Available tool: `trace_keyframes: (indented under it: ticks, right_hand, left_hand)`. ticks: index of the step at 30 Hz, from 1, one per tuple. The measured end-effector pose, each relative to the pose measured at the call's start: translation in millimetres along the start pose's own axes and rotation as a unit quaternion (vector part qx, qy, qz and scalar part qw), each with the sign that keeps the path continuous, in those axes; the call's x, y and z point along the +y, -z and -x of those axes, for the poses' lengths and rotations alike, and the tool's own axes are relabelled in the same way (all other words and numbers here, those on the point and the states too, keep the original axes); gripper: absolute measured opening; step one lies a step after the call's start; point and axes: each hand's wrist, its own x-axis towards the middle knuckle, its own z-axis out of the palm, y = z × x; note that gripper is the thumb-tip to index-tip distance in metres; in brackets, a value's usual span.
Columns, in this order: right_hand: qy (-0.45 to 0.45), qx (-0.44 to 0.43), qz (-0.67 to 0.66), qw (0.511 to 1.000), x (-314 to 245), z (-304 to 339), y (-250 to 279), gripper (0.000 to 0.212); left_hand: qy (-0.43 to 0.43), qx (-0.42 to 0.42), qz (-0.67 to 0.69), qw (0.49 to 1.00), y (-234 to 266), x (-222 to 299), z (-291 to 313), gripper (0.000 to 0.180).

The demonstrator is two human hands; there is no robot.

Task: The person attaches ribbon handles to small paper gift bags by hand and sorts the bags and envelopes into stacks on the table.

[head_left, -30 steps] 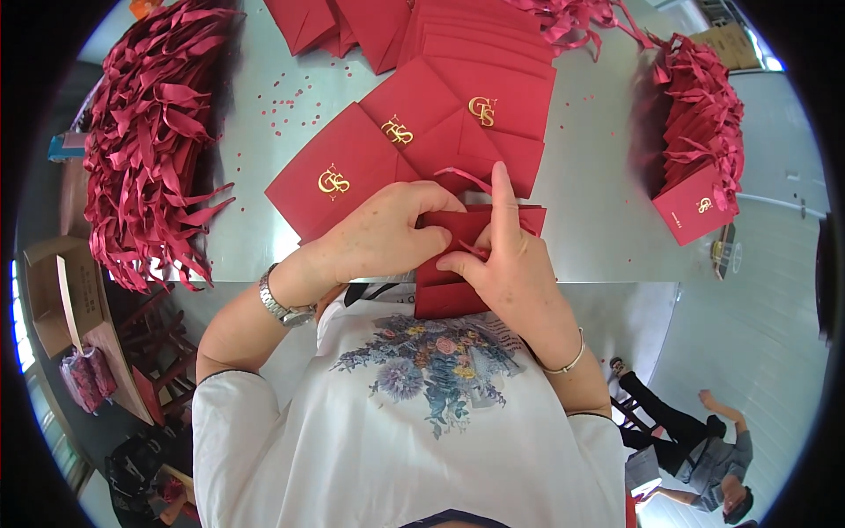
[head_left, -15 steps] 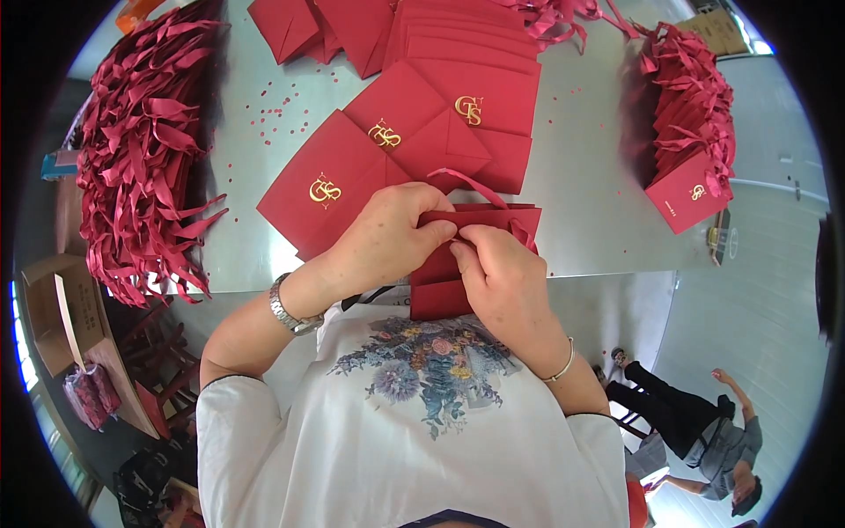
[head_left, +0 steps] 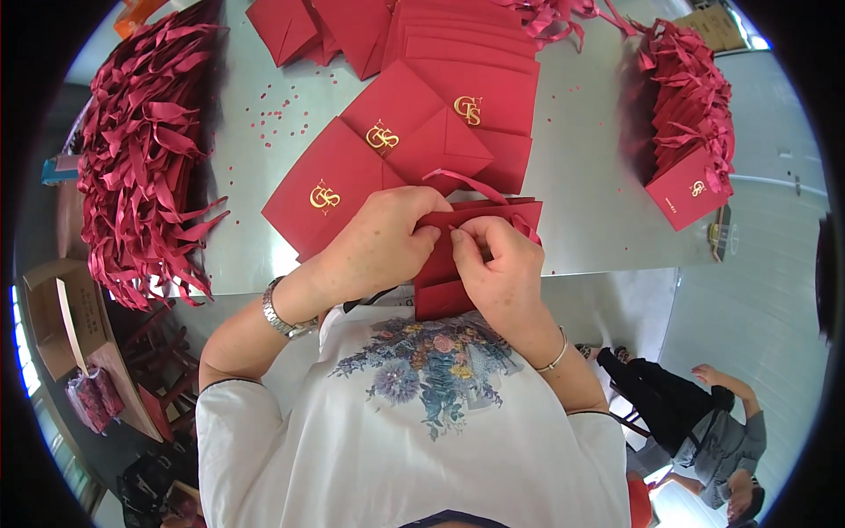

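Note:
A red paper gift bag (head_left: 440,301) is held at the table's near edge, its mouth away from me. My left hand (head_left: 398,231) grips its upper edge, thumb on the near panel and fingers behind. My right hand (head_left: 498,261) pinches a ribbon end at the near panel, thumb against forefinger. A red ribbon (head_left: 475,184) loops over the bag's top. Just beyond lie flat red bags (head_left: 304,176) with gold lettering, overlapping one another. The inside of the held bag is hidden.
A long pile of red ribbon-handled bags (head_left: 145,132) lines the table's left side. A smaller ribboned stack (head_left: 691,123) stands at the right. Red paper dots (head_left: 280,113) are scattered over the metal table (head_left: 585,220). Another person (head_left: 704,418) is beyond the lower right.
My right hand has drawn back slightly from my left, pulling a bit of ribbon out through the near panel. My left hand has stayed almost in place. The other person has shifted.

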Motion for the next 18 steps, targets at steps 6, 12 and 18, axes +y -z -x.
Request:
trace_keyframes:
  ticks: [6,12,18]
  right_hand:
    - [-0.028,0.018,-0.026,0.999,-1,1,-2,0.009]
    - [-0.04,0.027,-0.033,0.998,5,2,-2,0.009]
    - [-0.024,0.021,0.022,0.999,4,-2,1,0.01]
  left_hand:
    - [0.061,-0.014,0.036,0.997,-1,1,0,0.02]
    - [0.066,-0.006,0.044,0.997,-7,-3,0,0.022]
    - [0.006,0.009,0.025,1.0,-11,-2,-2,0.023]
